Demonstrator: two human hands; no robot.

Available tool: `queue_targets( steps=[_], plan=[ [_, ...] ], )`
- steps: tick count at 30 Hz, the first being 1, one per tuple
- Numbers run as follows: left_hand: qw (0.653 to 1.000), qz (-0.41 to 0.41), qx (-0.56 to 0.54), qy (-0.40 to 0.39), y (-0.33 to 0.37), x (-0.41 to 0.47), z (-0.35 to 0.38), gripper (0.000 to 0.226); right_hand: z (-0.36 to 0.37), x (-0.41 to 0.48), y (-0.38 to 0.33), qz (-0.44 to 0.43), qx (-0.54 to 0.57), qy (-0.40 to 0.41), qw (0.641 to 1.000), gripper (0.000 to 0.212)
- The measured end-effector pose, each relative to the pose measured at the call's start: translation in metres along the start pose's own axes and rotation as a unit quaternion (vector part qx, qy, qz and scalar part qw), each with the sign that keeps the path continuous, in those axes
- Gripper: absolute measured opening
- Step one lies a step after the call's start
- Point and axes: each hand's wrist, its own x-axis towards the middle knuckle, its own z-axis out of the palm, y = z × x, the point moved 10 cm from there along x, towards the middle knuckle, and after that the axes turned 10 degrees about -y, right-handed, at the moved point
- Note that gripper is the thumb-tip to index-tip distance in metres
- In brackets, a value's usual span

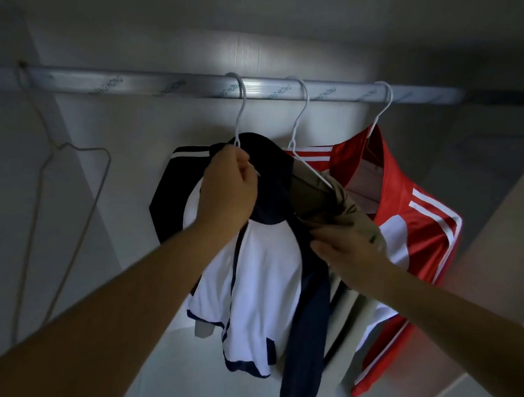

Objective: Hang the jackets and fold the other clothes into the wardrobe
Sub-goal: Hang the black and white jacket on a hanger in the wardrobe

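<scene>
- White hanger [241, 114]: my left hand [228, 188], arm raised, grips its neck.
- My right hand [345, 248] pinches the jacket [267, 272] at its navy edge.
- Jacket hangs from the rail [140, 82], long axis straight down, collar up.

Inside the wardrobe [79, 126], pale grey panels stand dim; a bright patch of light lies on the back wall [248, 52] just above the metal rail [169, 84].

A single head-worn camera stands close, facing straight into the wardrobe [132, 140], its rail [140, 82] spanning the upper frame.
</scene>
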Motion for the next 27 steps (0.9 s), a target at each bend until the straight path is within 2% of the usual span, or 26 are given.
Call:
queue_targets(
  steps=[2, 4, 5, 8, 12, 13, 15, 17, 19, 21, 22, 24, 27],
  plan=[
    [0.990, -0.117, 0.024, -0.081, -0.025, 0.031, 0.018, 0.030, 0.016, -0.001, -0.002, -0.002, 0.005, -0.048, 0.999, 0.024],
    [0.973, -0.160, 0.019, -0.166, -0.036, 0.042, 0.035, 0.034, 0.019, 0.000, -0.005, -0.003, -0.023, -0.046, 0.999, 0.029],
    [0.968, -0.169, 0.009, -0.183, -0.039, 0.044, 0.038, 0.032, 0.018, 0.001, -0.008, -0.007, -0.027, -0.040, 0.999, 0.031],
    [0.962, -0.188, -0.010, -0.197, -0.045, 0.047, 0.041, 0.032, 0.018, 0.004, -0.012, -0.006, -0.027, -0.052, 0.998, 0.038],
    [0.951, -0.222, -0.068, -0.206, -0.048, 0.045, 0.043, 0.031, 0.010, 0.001, -0.011, -0.004, -0.104, -0.038, 0.994, 0.041],
    [0.950, -0.223, -0.074, -0.207, -0.048, 0.045, 0.044, 0.031, 0.011, -0.002, -0.010, 0.000, -0.077, -0.042, 0.996, 0.040],
    [0.949, -0.223, -0.077, -0.208, -0.047, 0.044, 0.043, 0.029, 0.020, -0.001, 0.004, 0.032, 0.085, -0.063, 0.994, 0.035],
    [0.948, -0.228, -0.084, -0.207, -0.048, 0.043, 0.041, 0.028, 0.039, 0.001, 0.021, 0.071, 0.227, -0.113, 0.965, 0.026],
    [0.947, -0.231, -0.096, -0.203, -0.050, 0.043, 0.040, 0.025, 0.061, 0.001, 0.025, 0.080, 0.279, -0.191, 0.938, 0.027],
    [0.948, -0.229, -0.093, -0.200, -0.050, 0.041, 0.037, 0.025, 0.080, -0.003, 0.027, 0.074, 0.265, -0.257, 0.926, 0.029],
    [0.949, -0.224, -0.091, -0.201, -0.051, 0.041, 0.037, 0.027, 0.084, -0.004, 0.033, 0.079, 0.224, -0.259, 0.936, 0.028],
    [0.949, -0.219, -0.097, -0.205, -0.051, 0.041, 0.037, 0.028, 0.083, -0.004, 0.043, 0.077, 0.160, -0.232, 0.957, 0.021],
    [0.950, -0.221, -0.095, -0.198, -0.052, 0.041, 0.033, 0.027, 0.076, -0.001, 0.045, 0.068, 0.137, -0.178, 0.972, 0.008]
  ],
)
